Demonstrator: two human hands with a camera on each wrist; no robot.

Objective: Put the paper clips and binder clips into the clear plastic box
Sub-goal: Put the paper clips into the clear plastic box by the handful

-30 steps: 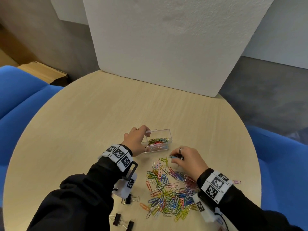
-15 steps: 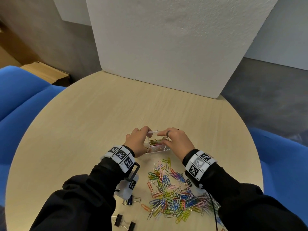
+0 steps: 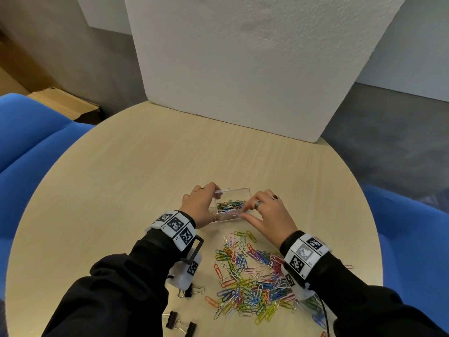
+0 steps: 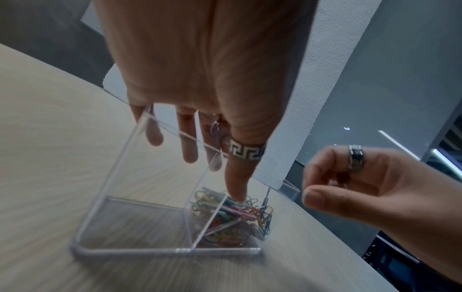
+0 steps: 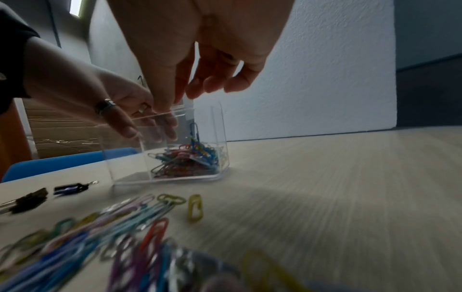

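Note:
The clear plastic box [image 3: 239,190] stands on the round table with coloured paper clips [image 3: 229,206] heaped in its right compartment. My left hand [image 3: 202,205] grips the box's left wall, fingers outside and thumb [image 4: 240,177] inside by the divider. My right hand [image 3: 261,214] hovers at the box's near right corner with loosely bent fingers [image 5: 200,85] and nothing in them. A blue clip [image 5: 193,128] stands upright among the clips in the box [image 5: 216,138]. A big pile of loose paper clips [image 3: 250,280] lies near me. Black binder clips [image 3: 192,291] lie left of that pile.
More binder clips [image 3: 181,324] sit at the table's near edge. A white foam board [image 3: 243,69] stands upright at the table's far side. Blue chairs [image 3: 36,147] flank the table on both sides. Bare tabletop [image 3: 121,178] stretches left of and beyond the box.
My right hand went from the pile to the box with clips, and now it has drawn back slightly to the right, empty. The left hand kept its hold on the box.

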